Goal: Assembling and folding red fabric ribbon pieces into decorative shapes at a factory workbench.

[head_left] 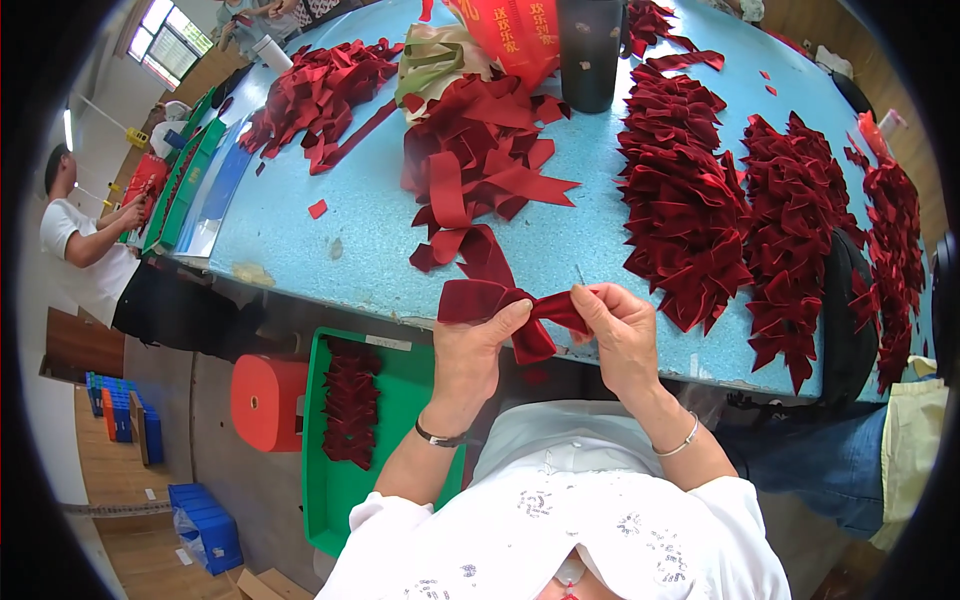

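In front of my chest, at the table's near edge, I hold a dark red velvet bow [472, 302] between both hands. My left hand [466, 362] is closed on its left side, the thumb pressed near the centre knot. With thumb and forefinger, my right hand [628, 335] pinches the right loop. A thin, pale sliver sticks up by the right fingertips, too small to make out. Below the knot hangs a ribbon tail. Just beyond the bow lies a loose heap of red ribbon strips [480, 130], one strip trailing down toward my hands.
Rows of stacked red bows [685, 200] fill the right of the blue table [340, 240]. A black tumbler [588, 60] stands at the back; a black bag [845, 320] sits right. Below left are a green crate [325, 500] holding bows and a red stool [265, 400]. Another person [90, 245] works far left.
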### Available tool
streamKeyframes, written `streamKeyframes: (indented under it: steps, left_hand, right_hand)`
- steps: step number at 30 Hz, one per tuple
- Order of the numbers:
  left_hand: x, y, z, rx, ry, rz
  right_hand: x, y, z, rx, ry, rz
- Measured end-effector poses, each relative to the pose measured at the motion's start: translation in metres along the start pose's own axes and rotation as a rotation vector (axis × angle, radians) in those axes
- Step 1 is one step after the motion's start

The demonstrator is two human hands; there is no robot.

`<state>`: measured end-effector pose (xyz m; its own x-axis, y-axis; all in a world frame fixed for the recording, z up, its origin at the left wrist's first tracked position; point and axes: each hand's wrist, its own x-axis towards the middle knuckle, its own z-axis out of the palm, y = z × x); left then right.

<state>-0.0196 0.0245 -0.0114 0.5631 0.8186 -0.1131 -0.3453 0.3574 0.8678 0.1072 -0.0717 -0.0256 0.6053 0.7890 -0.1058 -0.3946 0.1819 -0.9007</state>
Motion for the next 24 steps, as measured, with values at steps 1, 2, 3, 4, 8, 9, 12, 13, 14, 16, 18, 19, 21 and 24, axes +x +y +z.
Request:
streamKeyframes:
  steps: [1, 2, 3, 4, 8, 9, 12, 13, 14, 16, 18, 19, 21, 24]
  left_hand:
    - [0.000, 0.002, -0.002, 0.006, 0.009, 0.013]
    - [0.000, 0.004, -0.003, 0.009, 0.017, 0.027]
    - [-0.002, 0.008, -0.008, 0.123, 0.047, 0.019]
    - [-0.005, 0.012, -0.013, 0.237, 0.086, 0.015]
    - [-0.014, 0.022, -0.011, 0.508, 0.043, 0.044]
    - [-0.011, 0.022, -0.005, 0.337, 0.003, 0.033]
    - [-0.004, 0.008, 0.003, 0.222, -0.040, 0.095]
    - [-0.004, 0.006, 0.007, 0.174, -0.063, 0.091]
    - [-0.006, 0.006, 0.008, 0.121, -0.084, 0.081]
    - [-0.005, 0.007, 0.004, 0.145, -0.098, 0.081]
    - [-0.001, 0.006, 0.002, 0.184, -0.153, 0.034]
    - [-0.001, 0.005, 0.002, 0.186, -0.155, 0.033]
    - [0.003, 0.002, 0.003, 0.148, -0.166, 0.016]
    - [0.009, -0.001, 0.003, 0.130, -0.175, 0.001]
  right_hand:
    - [0.001, 0.000, -0.002, -0.011, 0.019, -0.024]
    - [0.002, -0.001, -0.004, -0.021, 0.033, -0.049]
    - [0.006, -0.002, -0.002, -0.022, 0.026, -0.074]
    - [0.005, -0.003, 0.000, -0.103, 0.059, -0.108]
    - [-0.008, 0.001, -0.013, -0.347, 0.171, -0.329]
    - [-0.011, -0.002, -0.011, -0.441, 0.221, -0.413]
    - [-0.005, -0.007, 0.001, -0.367, 0.262, -0.703]
    - [-0.004, -0.011, 0.006, -0.418, 0.184, -0.731]
    - [-0.006, -0.015, 0.010, -0.476, 0.105, -0.754]
    - [-0.005, -0.019, 0.012, -0.531, 0.028, -0.784]
    - [-0.004, -0.020, 0.010, -0.554, -0.123, -0.525]
    - [-0.004, -0.020, 0.008, -0.564, -0.195, -0.390]
    - [-0.003, -0.017, 0.004, -0.490, -0.183, -0.328]
    - [0.001, -0.014, 0.000, -0.348, -0.160, -0.201]
